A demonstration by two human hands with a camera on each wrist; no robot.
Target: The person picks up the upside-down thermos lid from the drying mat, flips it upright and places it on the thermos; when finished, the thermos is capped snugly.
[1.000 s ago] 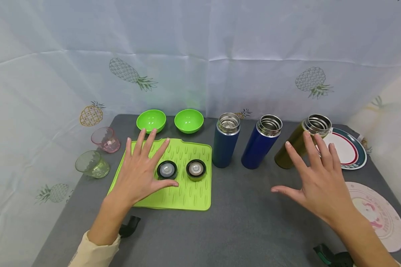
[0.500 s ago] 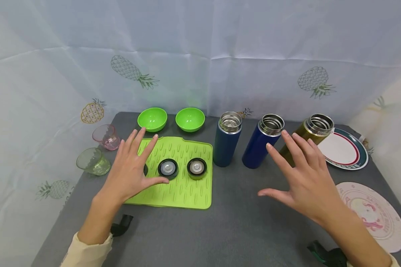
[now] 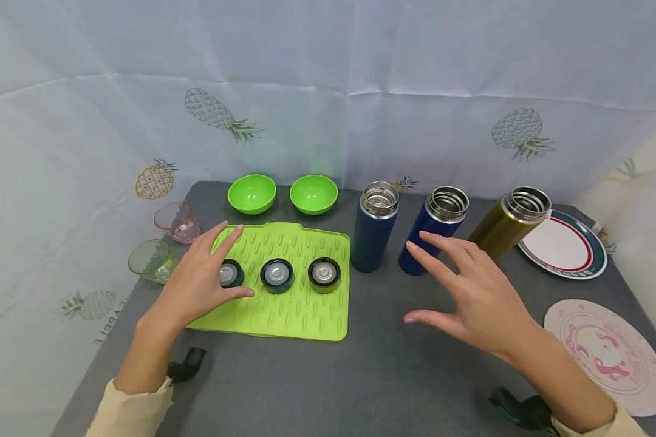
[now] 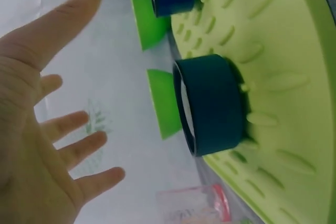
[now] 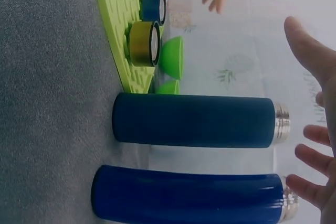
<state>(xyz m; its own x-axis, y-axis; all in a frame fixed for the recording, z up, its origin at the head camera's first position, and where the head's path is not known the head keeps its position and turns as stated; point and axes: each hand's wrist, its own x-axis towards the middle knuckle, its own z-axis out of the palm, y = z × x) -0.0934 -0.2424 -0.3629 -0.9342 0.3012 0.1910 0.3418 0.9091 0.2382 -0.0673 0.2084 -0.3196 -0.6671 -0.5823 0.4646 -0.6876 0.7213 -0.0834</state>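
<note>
My left hand [image 3: 194,285] hovers with spread fingers over the left side of a green drying mat [image 3: 306,318], touching nothing. Three bottle lids lie upside down on the mat: a teal lid [image 3: 230,274] beside my thumb, a blue lid [image 3: 277,275] and an olive lid [image 3: 324,274]. The teal lid [image 4: 212,106] shows large in the left wrist view. My right hand [image 3: 478,297], fingers apart, holds nothing in front of the uncapped bottles. These are a teal bottle [image 3: 373,240], a blue bottle [image 3: 423,243] and an olive bottle [image 3: 494,230].
Two green bowls [image 3: 251,194] stand behind the mat. A pink glass [image 3: 180,224] and a green glass [image 3: 153,261] are at the left. On the right lie a rimmed plate [image 3: 560,243] and a pink round mat [image 3: 607,355]. A patterned curtain [image 3: 328,79] hangs behind the grey table [image 3: 328,388].
Both hands have moved left and a little lower, still spread. The teal lid, earlier hidden behind my left hand, now shows. Bottles and lids stay where they were.
</note>
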